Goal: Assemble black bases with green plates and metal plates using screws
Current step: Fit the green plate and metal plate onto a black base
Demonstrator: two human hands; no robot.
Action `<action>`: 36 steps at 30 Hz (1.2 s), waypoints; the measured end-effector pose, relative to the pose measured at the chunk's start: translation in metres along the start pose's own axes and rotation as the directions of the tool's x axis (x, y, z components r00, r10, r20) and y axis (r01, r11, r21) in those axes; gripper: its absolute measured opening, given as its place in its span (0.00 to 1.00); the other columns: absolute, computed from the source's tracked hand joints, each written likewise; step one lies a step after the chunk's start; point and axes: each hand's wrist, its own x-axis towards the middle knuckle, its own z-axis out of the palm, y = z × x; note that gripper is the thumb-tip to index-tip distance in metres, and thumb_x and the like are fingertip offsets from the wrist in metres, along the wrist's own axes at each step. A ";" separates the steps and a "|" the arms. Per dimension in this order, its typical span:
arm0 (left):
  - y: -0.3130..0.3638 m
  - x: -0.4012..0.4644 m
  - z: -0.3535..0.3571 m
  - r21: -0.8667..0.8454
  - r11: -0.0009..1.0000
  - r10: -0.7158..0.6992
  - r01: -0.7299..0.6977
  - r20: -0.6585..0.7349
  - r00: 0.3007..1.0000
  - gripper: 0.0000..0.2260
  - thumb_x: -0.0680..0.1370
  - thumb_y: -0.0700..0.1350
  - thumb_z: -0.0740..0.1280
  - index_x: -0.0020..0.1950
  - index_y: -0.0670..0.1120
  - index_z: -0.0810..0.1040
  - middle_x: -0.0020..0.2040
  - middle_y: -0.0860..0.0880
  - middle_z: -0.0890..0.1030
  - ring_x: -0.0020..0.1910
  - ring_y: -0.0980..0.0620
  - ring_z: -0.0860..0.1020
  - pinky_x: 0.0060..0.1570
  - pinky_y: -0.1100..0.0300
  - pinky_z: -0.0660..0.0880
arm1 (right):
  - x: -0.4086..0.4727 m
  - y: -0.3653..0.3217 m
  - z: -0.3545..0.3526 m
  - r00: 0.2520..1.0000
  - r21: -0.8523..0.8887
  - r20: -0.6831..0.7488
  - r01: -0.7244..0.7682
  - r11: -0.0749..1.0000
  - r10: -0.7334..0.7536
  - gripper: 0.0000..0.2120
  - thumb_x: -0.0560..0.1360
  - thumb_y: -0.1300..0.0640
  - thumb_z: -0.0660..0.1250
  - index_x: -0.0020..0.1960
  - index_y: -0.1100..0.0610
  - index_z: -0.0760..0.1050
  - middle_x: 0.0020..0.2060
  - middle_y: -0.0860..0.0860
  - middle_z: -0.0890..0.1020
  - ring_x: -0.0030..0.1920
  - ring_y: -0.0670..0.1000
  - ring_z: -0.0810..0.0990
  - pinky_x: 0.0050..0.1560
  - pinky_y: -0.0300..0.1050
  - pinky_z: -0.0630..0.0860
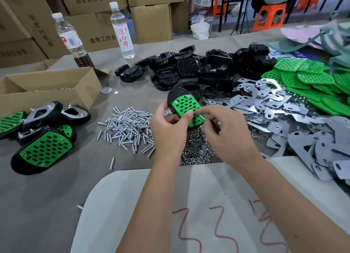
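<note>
The black base [175, 98] with green plate [186, 107] is gripped by the left hand [168, 127], steadying it above the screw pile [126, 129]; a screw [202, 116] is pinched by the right hand [225, 131] for insertion.

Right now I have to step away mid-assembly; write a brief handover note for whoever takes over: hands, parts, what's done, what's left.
Left hand grips the black base with a green plate seated on it, held above the table.
Right hand pinches a screw at the plate's near right corner.
Two screws already sit in the plate's far corners.
Supplies: loose screws left of the hands, nuts beneath them, metal plates right, green plates far right, bare bases behind.
Done: finished assemblies stacked at left.
Left: seat this screw, add any remaining ones, fit a metal plate; whether one is on underneath is hidden.
</note>
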 end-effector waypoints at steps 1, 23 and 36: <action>0.000 -0.001 0.001 0.007 1.000 0.001 -0.001 0.008 1.000 0.17 0.74 0.36 0.76 0.61 0.48 0.80 0.42 0.46 0.87 0.46 0.43 0.87 0.48 0.42 0.85 | 0.000 0.001 -0.001 1.000 0.025 -0.011 -0.029 0.999 0.029 0.13 0.76 0.70 0.67 0.56 0.57 0.83 0.37 0.49 0.81 0.38 0.48 0.77 0.43 0.46 0.77; 0.006 -0.008 0.001 0.020 0.998 0.060 -0.061 0.025 0.998 0.16 0.74 0.37 0.76 0.60 0.51 0.81 0.40 0.46 0.87 0.43 0.41 0.87 0.45 0.41 0.84 | 0.000 0.006 -0.004 0.931 0.413 0.047 -0.347 0.842 0.361 0.06 0.76 0.62 0.76 0.42 0.58 0.81 0.30 0.53 0.83 0.26 0.49 0.80 0.28 0.41 0.79; 0.012 -0.009 0.002 -0.006 0.996 0.089 -0.089 0.060 0.994 0.19 0.72 0.42 0.77 0.62 0.51 0.80 0.40 0.46 0.87 0.43 0.39 0.86 0.40 0.44 0.84 | 0.001 0.008 -0.005 0.938 0.560 0.068 -0.318 0.765 0.340 0.09 0.75 0.58 0.78 0.40 0.58 0.81 0.29 0.54 0.82 0.26 0.49 0.75 0.24 0.41 0.73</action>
